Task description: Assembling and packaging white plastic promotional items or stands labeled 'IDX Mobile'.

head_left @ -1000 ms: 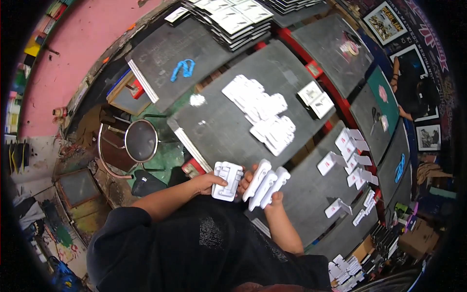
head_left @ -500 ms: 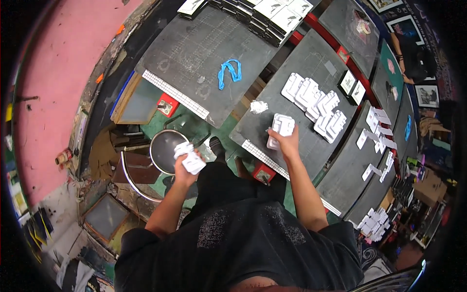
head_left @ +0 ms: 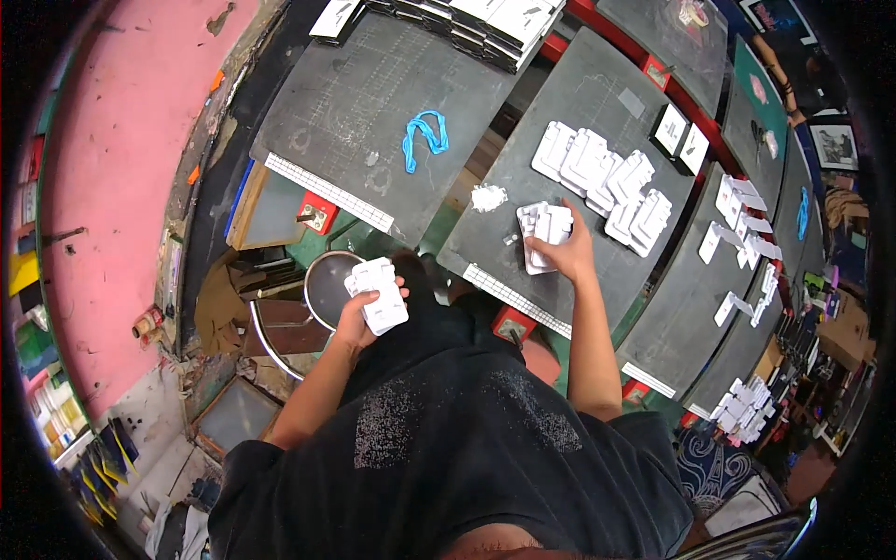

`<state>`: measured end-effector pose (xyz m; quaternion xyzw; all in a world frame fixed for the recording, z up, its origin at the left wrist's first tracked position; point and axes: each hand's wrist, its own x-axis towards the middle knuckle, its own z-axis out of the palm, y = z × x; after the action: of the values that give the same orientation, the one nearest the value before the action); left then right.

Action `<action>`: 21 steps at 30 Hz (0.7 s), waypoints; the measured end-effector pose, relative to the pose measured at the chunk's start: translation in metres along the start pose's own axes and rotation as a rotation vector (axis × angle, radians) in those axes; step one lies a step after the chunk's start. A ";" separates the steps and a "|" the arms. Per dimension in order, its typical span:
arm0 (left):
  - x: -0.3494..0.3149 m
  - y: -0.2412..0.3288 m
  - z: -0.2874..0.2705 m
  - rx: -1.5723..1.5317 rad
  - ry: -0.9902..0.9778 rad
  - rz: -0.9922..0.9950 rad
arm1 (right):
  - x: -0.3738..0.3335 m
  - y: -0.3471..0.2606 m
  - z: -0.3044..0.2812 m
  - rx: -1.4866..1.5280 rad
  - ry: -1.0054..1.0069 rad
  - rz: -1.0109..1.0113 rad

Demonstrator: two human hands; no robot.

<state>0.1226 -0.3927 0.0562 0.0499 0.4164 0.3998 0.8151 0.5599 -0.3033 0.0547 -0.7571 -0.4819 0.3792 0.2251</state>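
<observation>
In my left hand (head_left: 359, 320) is a small stack of white moulded trays (head_left: 379, 294), held over the floor gap between two grey tables, with the thumb across its near side. My right hand (head_left: 571, 250) grips another small stack of white moulded trays (head_left: 541, 229) at the near part of the right-hand grey table (head_left: 504, 257). Its thumb lies over the top tray and its fingers reach round the far right side. Beyond it, several overlapping rows of similar white trays (head_left: 597, 173) lie on the same table. A crumpled whitish scrap (head_left: 488, 197) is left of my right hand.
A blue strip (head_left: 426, 140) lies on the left table (head_left: 355, 112), with stacked white-and-black boxes (head_left: 485, 23) at its far end. Two black-and-white boxes (head_left: 679, 138) stand beyond the trays. A round-seated metal stool (head_left: 329, 285) is near my left hand. Folded white pieces (head_left: 737, 233) stand farther right.
My left hand has moved right with its trays, and its stack is turned more upright. My right hand still grips its stack, which has shifted slightly right on the table. The whole view has tilted a little.
</observation>
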 end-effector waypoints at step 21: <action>0.126 0.095 0.053 0.204 -0.407 -0.239 | -0.083 -0.194 0.104 0.062 -0.060 -0.268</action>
<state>0.1441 -0.2281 0.0495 0.1618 0.2847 0.2383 0.9143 0.3484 -0.2960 0.1576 -0.6670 -0.5734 0.3826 0.2827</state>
